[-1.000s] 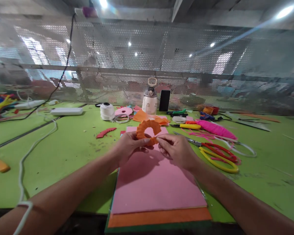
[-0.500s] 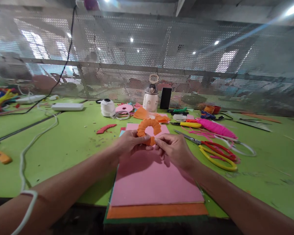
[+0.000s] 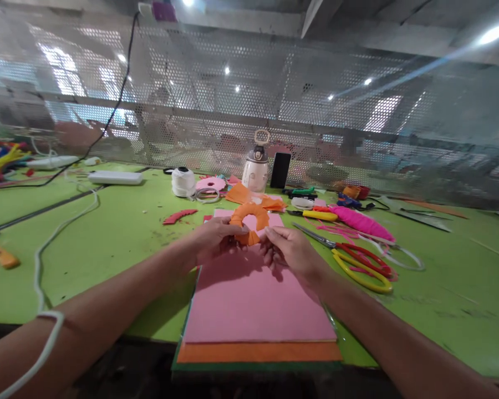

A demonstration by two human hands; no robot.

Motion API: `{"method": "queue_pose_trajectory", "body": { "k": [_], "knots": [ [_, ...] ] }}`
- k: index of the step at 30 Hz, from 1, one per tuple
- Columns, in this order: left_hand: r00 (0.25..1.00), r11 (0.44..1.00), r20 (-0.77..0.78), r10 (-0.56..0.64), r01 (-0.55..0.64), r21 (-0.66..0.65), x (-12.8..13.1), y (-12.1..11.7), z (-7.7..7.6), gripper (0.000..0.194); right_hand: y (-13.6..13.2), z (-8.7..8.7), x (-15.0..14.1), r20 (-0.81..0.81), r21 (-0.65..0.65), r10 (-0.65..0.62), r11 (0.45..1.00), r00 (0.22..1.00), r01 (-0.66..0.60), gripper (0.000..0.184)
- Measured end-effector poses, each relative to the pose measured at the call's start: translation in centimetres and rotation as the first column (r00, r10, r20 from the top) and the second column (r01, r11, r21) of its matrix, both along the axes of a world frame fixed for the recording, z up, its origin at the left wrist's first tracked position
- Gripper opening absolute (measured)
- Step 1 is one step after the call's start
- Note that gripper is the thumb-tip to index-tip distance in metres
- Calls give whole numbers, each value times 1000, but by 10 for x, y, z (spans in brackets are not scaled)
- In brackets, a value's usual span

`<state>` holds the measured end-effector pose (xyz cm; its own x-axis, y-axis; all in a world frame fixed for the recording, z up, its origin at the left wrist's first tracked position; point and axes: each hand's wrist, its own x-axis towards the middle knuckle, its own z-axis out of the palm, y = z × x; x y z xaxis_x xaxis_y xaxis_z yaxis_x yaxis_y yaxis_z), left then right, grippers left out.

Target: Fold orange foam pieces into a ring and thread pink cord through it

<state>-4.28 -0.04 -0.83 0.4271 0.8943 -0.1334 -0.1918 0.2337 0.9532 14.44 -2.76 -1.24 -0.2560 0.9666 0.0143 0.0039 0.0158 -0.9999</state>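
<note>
An orange pleated ring (image 3: 249,211), paper or felt by its look, is held up over a stack of coloured sheets. My left hand (image 3: 216,238) pinches its lower left part between thumb and fingers. At the ring's lower right, a gap shows between its ends. My right hand (image 3: 289,246) is closed beside that gap, thumb against the fingers; what lies in the pinch, if anything, is too small to make out. Beneath both hands, the pink top sheet (image 3: 260,310) covers an orange sheet (image 3: 258,352) and a green one.
Right of my hands lie scissors with red and yellow handles (image 3: 361,282), a pink yarn bundle (image 3: 361,223) and yellow-handled pliers (image 3: 319,215). Behind stand a bottle (image 3: 255,172), a phone (image 3: 280,170) and a white spool (image 3: 183,183). A white cable (image 3: 39,277) crosses my left forearm.
The ring has tilted and shifted slightly left in my left hand. My right fingers have moved from touching its lower right end to just beside it. The view has shifted a little.
</note>
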Motion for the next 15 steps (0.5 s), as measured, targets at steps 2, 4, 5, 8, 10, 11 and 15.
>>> {"method": "queue_pose_trajectory", "body": {
  "k": [2,4,5,8,10,11,15],
  "knots": [
    [1000,1000,-9,-6,6,5,0,0,0,7,0,-2,-1,15,-15,42,999,999,-41,34],
    [1000,1000,-4,-22,22,13,1,-1,-1,8,0,-6,-3,52,-8,75,997,996,-75,37],
    [999,999,-1,-32,32,14,1,-1,-1,8,0,-7,-3,74,3,83,997,994,-83,38],
    [999,999,14,-51,51,5,2,-1,-3,9,-1,-8,-4,132,41,79,996,988,-85,34],
    [998,999,22,-53,53,-2,2,-1,-3,10,-3,-8,-4,159,37,75,996,984,-82,32],
    [998,999,23,-50,51,-7,3,-1,-3,10,-4,-7,-4,163,29,72,997,984,-78,32],
    [1000,1000,9,-21,21,10,5,-3,-2,13,-7,-7,-6,134,20,65,997,989,-68,28]
  ]
}}
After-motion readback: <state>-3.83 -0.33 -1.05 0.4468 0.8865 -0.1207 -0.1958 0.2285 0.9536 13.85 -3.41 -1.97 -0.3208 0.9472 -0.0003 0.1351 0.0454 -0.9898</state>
